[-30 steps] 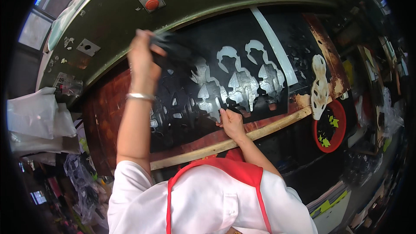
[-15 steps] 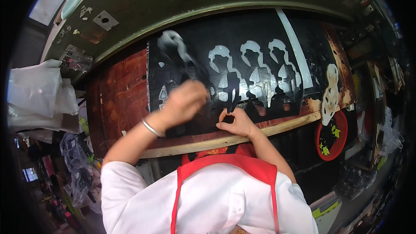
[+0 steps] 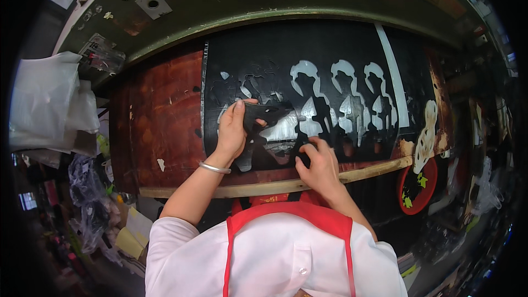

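A black sheet [image 3: 275,60] with several cut-out shapes showing white lies over a brown wooden board [image 3: 159,126]. My left hand [image 3: 234,132], a bracelet on its wrist, grips a black cut piece [image 3: 269,114] just above the sheet's lower left part. My right hand [image 3: 319,165] presses fingers down on the sheet's near edge, close to a pale wooden strip [image 3: 363,173]. I wear a white shirt and red apron.
A green machine frame [image 3: 231,0] with red buttons arches over the far side. White plastic bags [image 3: 44,104] hang at the left. A round red dish [image 3: 419,187] and a white cut-out strip [image 3: 426,137] lie at the right. Clutter fills the lower left.
My left hand came down from high above the sheet with a black piece and now holds it low by the sheet. My right hand stayed at the near edge.
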`<move>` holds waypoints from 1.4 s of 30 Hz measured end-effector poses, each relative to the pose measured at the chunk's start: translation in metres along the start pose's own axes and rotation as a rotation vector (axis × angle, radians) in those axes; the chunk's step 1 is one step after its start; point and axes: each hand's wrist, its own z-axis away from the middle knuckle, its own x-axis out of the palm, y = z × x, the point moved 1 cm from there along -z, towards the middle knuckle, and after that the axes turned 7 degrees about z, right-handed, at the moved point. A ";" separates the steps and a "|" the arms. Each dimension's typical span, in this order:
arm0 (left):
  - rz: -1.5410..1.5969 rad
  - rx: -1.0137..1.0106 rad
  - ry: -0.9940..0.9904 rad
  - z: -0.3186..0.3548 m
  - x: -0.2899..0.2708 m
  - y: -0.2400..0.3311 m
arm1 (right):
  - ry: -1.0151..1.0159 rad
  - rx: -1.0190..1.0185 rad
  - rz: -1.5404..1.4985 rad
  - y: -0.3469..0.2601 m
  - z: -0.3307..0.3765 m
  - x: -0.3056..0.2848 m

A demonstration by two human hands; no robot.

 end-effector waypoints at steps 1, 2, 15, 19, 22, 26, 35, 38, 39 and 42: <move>0.003 -0.028 -0.042 -0.003 -0.001 0.000 | 0.114 0.000 -0.020 -0.006 0.000 -0.004; -0.041 -0.123 -0.068 -0.004 -0.002 0.000 | 0.190 0.008 -0.043 -0.012 -0.001 -0.005; 0.085 0.279 0.233 -0.104 0.010 0.137 | -0.235 0.305 -0.758 0.002 -0.006 0.072; -0.096 0.607 0.135 -0.118 0.020 0.253 | -0.207 0.356 -0.688 -0.002 0.002 0.070; -0.289 0.592 -0.216 -0.101 0.035 0.290 | -0.115 0.134 -0.623 -0.016 -0.002 0.060; -0.957 0.765 -0.282 -0.052 0.023 0.225 | -0.626 0.300 -0.897 -0.018 -0.019 0.056; -1.162 0.638 -0.702 0.059 -0.045 0.021 | -0.785 0.198 -1.479 -0.016 -0.037 0.065; -0.977 0.453 -0.412 0.050 -0.053 0.020 | -0.710 0.162 -1.421 -0.026 -0.033 0.067; -0.738 0.154 -0.224 0.044 -0.057 0.019 | -0.728 0.188 -1.109 -0.030 -0.034 0.071; -0.569 -0.080 -0.134 0.036 -0.060 0.016 | -0.597 0.292 -1.005 -0.044 -0.035 0.085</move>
